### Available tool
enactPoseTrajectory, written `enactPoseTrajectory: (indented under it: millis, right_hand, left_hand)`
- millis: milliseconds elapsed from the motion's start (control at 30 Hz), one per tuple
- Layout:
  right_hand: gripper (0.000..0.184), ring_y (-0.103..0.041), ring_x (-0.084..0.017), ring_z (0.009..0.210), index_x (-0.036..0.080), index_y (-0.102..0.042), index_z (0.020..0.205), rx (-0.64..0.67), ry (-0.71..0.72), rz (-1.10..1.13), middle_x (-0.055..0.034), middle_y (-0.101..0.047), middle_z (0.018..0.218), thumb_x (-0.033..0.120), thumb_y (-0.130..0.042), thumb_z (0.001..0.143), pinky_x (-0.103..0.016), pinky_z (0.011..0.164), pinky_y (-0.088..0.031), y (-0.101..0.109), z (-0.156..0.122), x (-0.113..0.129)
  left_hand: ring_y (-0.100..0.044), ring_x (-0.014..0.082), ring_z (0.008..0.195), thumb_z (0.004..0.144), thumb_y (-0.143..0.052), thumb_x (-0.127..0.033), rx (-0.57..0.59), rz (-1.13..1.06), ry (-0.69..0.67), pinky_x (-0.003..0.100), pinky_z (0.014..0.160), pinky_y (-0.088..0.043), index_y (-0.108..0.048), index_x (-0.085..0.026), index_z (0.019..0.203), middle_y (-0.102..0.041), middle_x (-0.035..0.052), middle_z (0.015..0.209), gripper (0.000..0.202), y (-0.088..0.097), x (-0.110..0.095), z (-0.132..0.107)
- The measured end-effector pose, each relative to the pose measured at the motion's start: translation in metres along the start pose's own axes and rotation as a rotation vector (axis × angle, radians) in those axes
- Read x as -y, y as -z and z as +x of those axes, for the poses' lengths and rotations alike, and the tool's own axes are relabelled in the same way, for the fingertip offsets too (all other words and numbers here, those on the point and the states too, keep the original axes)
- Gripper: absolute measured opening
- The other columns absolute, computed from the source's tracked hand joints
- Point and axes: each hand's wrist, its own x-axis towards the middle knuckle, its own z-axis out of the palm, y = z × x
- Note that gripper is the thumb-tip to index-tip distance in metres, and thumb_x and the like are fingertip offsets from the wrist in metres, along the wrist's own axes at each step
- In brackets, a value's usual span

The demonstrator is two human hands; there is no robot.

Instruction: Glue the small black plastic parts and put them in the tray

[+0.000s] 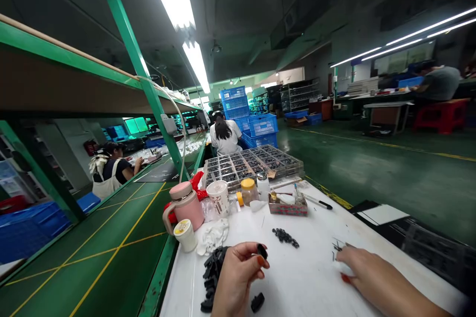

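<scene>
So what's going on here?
A person at a white-topped workbench pinches a small black part in their left hand, above a heap of similar black parts. Their right hand rests on the bench near some thin dark bits. A cluster of small dark pieces lies between the hands. A co-worker sits farther along the bench.

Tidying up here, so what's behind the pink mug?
A crumpled red plastic bag sits behind the pink mug, showing past its top and left side. The mug covers the middle of the bag, so what lies there cannot be seen.
</scene>
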Motion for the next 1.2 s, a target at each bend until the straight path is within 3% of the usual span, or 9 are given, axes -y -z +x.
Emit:
enactPoseTrajectory:
  millis: [200, 333, 467, 567, 700, 867, 1033, 1200]
  right_hand:
    - [0.026, -0.065, -0.029, 0.089, 0.031, -0.066, 0.073, -0.05, 0.021, 0.009, -0.0059, -0.07, 0.09, 0.013, -0.052, 0.062, -0.036, 0.074, -0.048, -0.003, -0.004, -0.001]
    - [0.019, -0.066, -0.026, 0.084, 0.028, -0.062, 0.075, -0.063, 0.044, 0.146, -0.0046, -0.07, 0.088, 0.016, -0.05, 0.067, -0.032, 0.071, -0.048, 0.007, -0.001, 0.005]
    - [0.015, -0.06, -0.017, 0.06, 0.023, -0.054, 0.072, 0.036, 0.039, 0.443, -0.0011, -0.066, 0.07, 0.027, -0.043, 0.081, -0.027, 0.06, -0.045, 0.018, 0.009, 0.028]
    - [0.014, -0.056, -0.016, 0.061, 0.021, -0.056, 0.075, 0.019, 0.054, 0.602, -0.0015, -0.064, 0.071, 0.03, -0.047, 0.081, -0.025, 0.056, -0.043, 0.022, 0.021, 0.05]
    - [0.019, -0.052, -0.015, 0.063, 0.019, -0.059, 0.089, 0.042, 0.093, 0.858, -0.0019, -0.06, 0.072, 0.032, -0.055, 0.076, -0.024, 0.049, -0.039, 0.027, 0.036, 0.083]
    - [0.015, -0.054, -0.014, 0.06, 0.017, -0.056, 0.075, 0.049, 0.19, 0.988, -0.0019, -0.06, 0.069, 0.032, -0.057, 0.076, -0.022, 0.046, -0.038, 0.034, 0.048, 0.116]
    - [0.019, -0.059, -0.014, 0.058, 0.016, -0.053, 0.08, 0.124, 0.258, 1.096, -0.0027, -0.064, 0.068, 0.034, -0.058, 0.08, -0.018, 0.04, -0.031, 0.024, 0.049, 0.128]
    - [0.016, -0.05, -0.008, 0.051, 0.013, -0.061, 0.079, 0.001, 0.279, 1.075, -0.0015, -0.062, 0.064, 0.028, -0.06, 0.08, -0.02, 0.046, -0.038, 0.014, 0.038, 0.125]
  left_hand:
    - [-0.051, 0.0084, 0.054, 0.052, -0.085, -0.032, 0.008, -0.01, -0.012, 0.015, 0.046, -0.037, -0.073, -0.009, 0.073, -0.06, 0.0065, 0.063, 0.033, -0.001, 0.003, 0.0]
    - [-0.054, 0.0085, 0.055, 0.057, -0.083, -0.037, 0.048, -0.038, -0.015, 0.015, 0.044, -0.037, -0.071, -0.009, 0.073, -0.063, 0.0084, 0.072, 0.034, -0.001, 0.006, 0.001]
    - [-0.053, 0.0075, 0.05, 0.062, -0.081, -0.036, 0.071, -0.066, -0.015, 0.014, 0.043, -0.037, -0.069, -0.009, 0.085, -0.065, 0.0091, 0.07, 0.037, -0.001, 0.009, 0.001]
    - [-0.053, 0.0067, 0.048, 0.062, -0.082, -0.032, 0.051, -0.105, -0.021, 0.014, 0.042, -0.037, -0.068, -0.01, 0.093, -0.065, 0.0081, 0.067, 0.041, 0.002, 0.009, 0.002]
    - [-0.055, 0.0065, 0.054, 0.057, -0.085, -0.026, -0.025, -0.15, -0.022, 0.012, 0.046, -0.041, -0.071, -0.009, 0.086, -0.066, 0.0083, 0.072, 0.036, 0.004, 0.005, 0.002]
    - [-0.058, 0.0073, 0.061, 0.055, -0.086, -0.023, -0.068, -0.193, 0.025, 0.011, 0.051, -0.046, -0.072, -0.01, 0.088, -0.066, 0.008, 0.079, 0.038, 0.005, -0.001, 0.0]
    - [-0.057, 0.0064, 0.06, 0.059, -0.084, -0.024, -0.064, -0.236, 0.033, 0.01, 0.05, -0.044, -0.067, -0.012, 0.095, -0.065, 0.0066, 0.076, 0.042, 0.007, -0.002, 0.002]
    - [-0.054, 0.005, 0.054, 0.055, -0.086, -0.024, -0.056, -0.257, 0.036, 0.009, 0.046, -0.042, -0.062, -0.01, 0.08, -0.064, 0.0056, 0.068, 0.038, 0.011, 0.002, 0.006]
